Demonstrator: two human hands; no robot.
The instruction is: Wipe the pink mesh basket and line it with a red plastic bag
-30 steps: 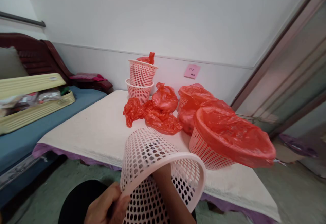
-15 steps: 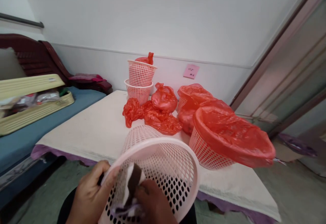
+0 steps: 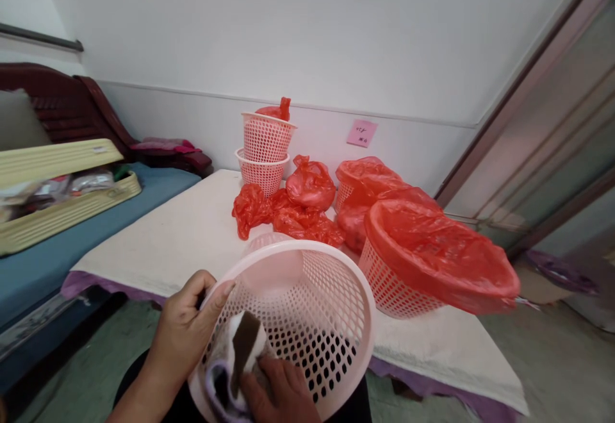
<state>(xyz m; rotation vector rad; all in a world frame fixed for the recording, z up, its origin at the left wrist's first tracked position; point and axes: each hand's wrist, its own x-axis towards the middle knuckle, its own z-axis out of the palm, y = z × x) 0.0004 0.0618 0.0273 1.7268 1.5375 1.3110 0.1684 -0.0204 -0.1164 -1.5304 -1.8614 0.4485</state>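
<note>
A pink plastic mesh basket (image 3: 336,269) is tilted over my lap, its wide mouth facing me. My left hand (image 3: 185,323) grips the rim on the left side, thumb inside and fingers outside. Inside the basket's mouth, my right hand (image 3: 283,388) is closed on a striped cloth (image 3: 245,346) in brown, white and purple. The cloth lies against the lower left part of the inner wall. Some of my right fingers are hidden by the cloth.
A white-covered table (image 3: 158,237) stands ahead. On it are two stacked pink baskets (image 3: 266,138), crumpled red plastic bags (image 3: 310,186) and a basket lined with a red bag (image 3: 403,275). At left, a cream container (image 3: 67,211) rests on a blue bed (image 3: 163,182).
The basket has tipped so that more of its inside faces me. My right hand has moved slightly down with the cloth, and my left hand has shifted a little up and right.
</note>
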